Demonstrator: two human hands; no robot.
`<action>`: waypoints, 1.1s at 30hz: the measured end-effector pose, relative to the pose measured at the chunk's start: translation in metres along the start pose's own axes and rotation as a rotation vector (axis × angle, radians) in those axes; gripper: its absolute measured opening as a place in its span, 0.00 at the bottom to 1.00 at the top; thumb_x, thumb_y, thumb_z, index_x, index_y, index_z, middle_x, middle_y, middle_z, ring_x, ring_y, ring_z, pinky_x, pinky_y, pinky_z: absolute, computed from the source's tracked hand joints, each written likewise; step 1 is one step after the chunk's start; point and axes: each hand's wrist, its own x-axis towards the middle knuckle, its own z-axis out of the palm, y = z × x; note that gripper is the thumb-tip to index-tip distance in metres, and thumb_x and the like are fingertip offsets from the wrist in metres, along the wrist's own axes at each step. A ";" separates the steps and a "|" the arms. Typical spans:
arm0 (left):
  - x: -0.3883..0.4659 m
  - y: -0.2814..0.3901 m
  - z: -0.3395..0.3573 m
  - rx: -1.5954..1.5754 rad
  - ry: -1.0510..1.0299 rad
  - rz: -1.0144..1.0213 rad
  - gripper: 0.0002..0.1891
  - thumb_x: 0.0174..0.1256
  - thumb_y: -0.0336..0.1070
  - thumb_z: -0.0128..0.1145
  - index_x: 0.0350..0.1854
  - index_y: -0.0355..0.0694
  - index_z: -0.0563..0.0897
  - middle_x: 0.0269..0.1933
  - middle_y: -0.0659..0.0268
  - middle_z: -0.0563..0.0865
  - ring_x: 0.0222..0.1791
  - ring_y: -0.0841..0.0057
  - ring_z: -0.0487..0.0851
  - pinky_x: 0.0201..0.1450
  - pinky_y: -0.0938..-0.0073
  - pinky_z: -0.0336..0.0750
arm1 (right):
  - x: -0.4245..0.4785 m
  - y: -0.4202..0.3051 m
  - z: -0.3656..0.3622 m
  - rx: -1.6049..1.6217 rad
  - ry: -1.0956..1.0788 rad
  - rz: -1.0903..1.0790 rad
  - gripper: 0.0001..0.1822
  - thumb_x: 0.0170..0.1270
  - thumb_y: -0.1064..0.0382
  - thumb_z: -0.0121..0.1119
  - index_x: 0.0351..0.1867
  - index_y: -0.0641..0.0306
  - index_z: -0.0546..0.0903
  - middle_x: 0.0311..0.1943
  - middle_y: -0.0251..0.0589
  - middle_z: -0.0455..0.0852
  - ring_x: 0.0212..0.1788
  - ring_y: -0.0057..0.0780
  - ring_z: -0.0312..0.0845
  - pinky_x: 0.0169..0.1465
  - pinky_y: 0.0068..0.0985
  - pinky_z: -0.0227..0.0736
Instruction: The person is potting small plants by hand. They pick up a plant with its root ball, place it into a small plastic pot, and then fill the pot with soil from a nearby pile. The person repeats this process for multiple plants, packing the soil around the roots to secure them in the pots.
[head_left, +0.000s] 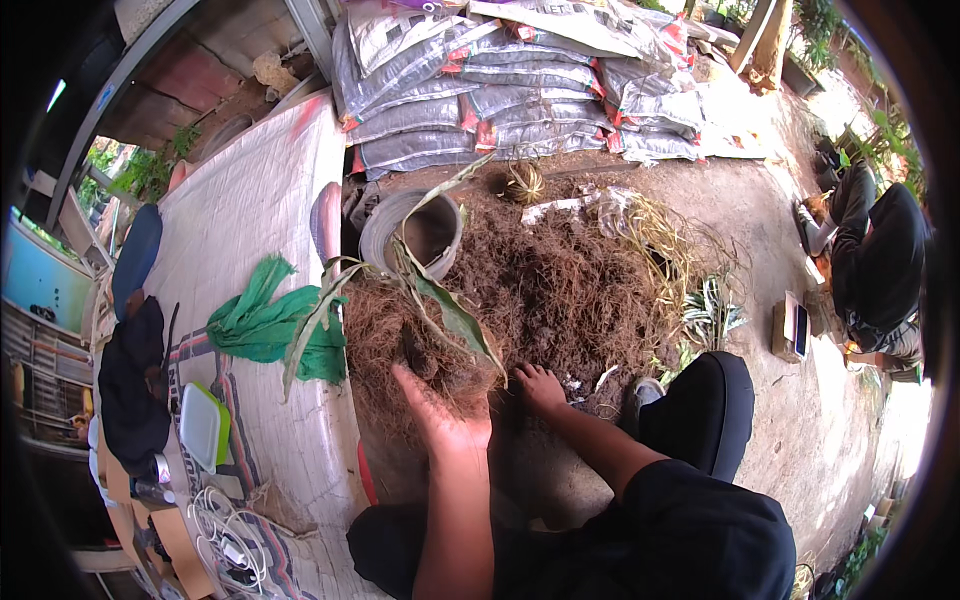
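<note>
My left hand, palm up, holds a plant by its root ball, a mass of brown fibre. Its long leaves are limp, partly green and partly dried. My right hand rests palm down at the near edge of a heap of dark soil and fibrous roots; its fingers are slightly apart, and nothing shows in them. Just beyond the plant stands a grey plastic pot, with a leaf crossing its mouth. More brown fibre lies under and around the root ball.
Stacked sacks stand behind the heap. At left, a sheet-covered surface carries green netting, a lidded container and white cables. Dried leaves and a variegated plant lie right. Another person sits far right near a phone.
</note>
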 end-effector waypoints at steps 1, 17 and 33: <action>-0.001 0.001 0.001 -0.007 -0.007 -0.002 0.35 0.64 0.68 0.43 0.67 0.51 0.64 0.62 0.63 0.73 0.59 0.60 0.74 0.54 0.42 0.73 | 0.002 0.005 -0.001 -0.003 -0.031 -0.013 0.22 0.59 0.60 0.52 0.57 0.57 0.71 0.55 0.43 0.73 0.61 0.40 0.66 0.59 0.36 0.65; -0.009 -0.006 -0.002 -0.033 -0.209 -0.033 0.33 0.68 0.65 0.39 0.68 0.49 0.63 0.64 0.64 0.72 0.60 0.61 0.74 0.53 0.46 0.76 | 0.072 0.047 -0.171 0.089 -0.367 0.065 0.17 0.50 0.53 0.64 0.37 0.62 0.84 0.34 0.50 0.86 0.40 0.44 0.83 0.45 0.38 0.77; -0.027 0.006 0.032 -0.031 -0.182 0.074 0.32 0.71 0.60 0.39 0.67 0.43 0.63 0.63 0.62 0.72 0.61 0.65 0.73 0.59 0.58 0.73 | 0.063 0.023 -0.197 0.116 -0.087 0.091 0.20 0.56 0.52 0.61 0.48 0.58 0.78 0.46 0.50 0.82 0.50 0.46 0.78 0.52 0.38 0.73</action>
